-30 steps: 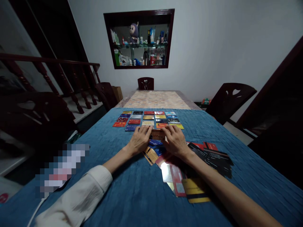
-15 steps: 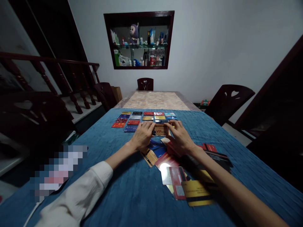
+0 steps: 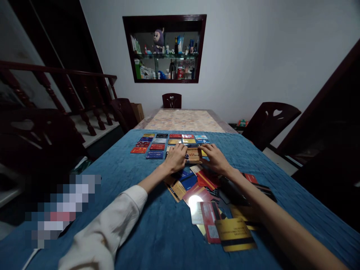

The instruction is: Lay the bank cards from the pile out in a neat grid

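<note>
A tan VIP card (image 3: 193,154) lies at the near side of the laid-out cards, between my two hands. My left hand (image 3: 176,158) has its curled fingers on the card's left edge. On the opposite edge are the fingertips of my right hand (image 3: 216,159). Beyond my hands, several cards are set out in columns, among them a blue card (image 3: 154,155) and a red card (image 3: 157,147) on the left. Below my wrists spreads a loose, overlapping heap with a blue card (image 3: 188,180), a red card (image 3: 208,180) and a gold card (image 3: 235,233).
A blue cloth (image 3: 135,240) covers the near part of the table, with a patterned tabletop (image 3: 182,119) beyond it. A blurred-out object (image 3: 67,204) with a white cable lies at the left. Dark wooden chairs (image 3: 271,122) stand around the table.
My left hand has shifted slightly to the right along with the VIP card. More of the red cards in the heap shows below my right hand.
</note>
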The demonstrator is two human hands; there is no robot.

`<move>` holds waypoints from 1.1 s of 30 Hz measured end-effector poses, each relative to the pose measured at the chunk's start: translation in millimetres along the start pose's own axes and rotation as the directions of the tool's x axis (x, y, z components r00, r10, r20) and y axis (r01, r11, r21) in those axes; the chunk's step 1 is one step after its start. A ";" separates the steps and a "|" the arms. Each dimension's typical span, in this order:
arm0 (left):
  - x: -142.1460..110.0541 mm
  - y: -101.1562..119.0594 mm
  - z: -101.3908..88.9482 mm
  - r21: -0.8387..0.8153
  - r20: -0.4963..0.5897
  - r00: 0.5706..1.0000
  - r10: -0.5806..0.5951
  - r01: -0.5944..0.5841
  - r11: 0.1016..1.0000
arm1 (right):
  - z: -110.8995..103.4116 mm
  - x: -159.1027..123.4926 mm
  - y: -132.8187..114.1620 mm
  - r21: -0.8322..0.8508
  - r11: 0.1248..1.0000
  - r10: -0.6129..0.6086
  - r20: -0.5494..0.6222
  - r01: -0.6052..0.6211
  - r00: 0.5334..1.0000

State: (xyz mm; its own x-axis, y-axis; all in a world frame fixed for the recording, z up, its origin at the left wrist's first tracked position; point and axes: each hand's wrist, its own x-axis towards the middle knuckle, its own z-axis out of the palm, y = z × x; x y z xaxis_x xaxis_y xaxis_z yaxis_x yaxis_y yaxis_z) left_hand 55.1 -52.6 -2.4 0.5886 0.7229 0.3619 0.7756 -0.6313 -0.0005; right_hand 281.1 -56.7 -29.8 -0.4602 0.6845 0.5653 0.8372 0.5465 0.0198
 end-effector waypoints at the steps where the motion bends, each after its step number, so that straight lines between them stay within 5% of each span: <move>1: 1.6 0.5 1.8 -0.004 0.017 1.000 -0.004 0.004 1.000 | 2.1 -0.1 2.6 0.008 1.000 0.003 0.016 -0.004 1.000; 13: 11.6 -0.1 22.8 0.012 0.202 0.979 0.017 -0.020 1.000 | 25.3 -2.4 20.7 0.148 0.985 0.059 0.206 -0.090 0.977; 33: 10.6 2.6 18.1 0.026 0.315 0.948 0.044 -0.054 0.998 | 25.9 -1.8 21.8 0.202 0.969 0.070 0.340 -0.145 0.938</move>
State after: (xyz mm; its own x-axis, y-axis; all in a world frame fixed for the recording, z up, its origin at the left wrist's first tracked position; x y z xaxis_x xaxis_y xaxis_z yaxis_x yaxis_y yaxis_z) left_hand 67.5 -41.5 -15.5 0.6637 0.7463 0.0498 0.7480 -0.6622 -0.0442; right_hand 292.6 -33.5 -51.7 -0.4739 0.8440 0.2512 0.8181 0.5275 -0.2292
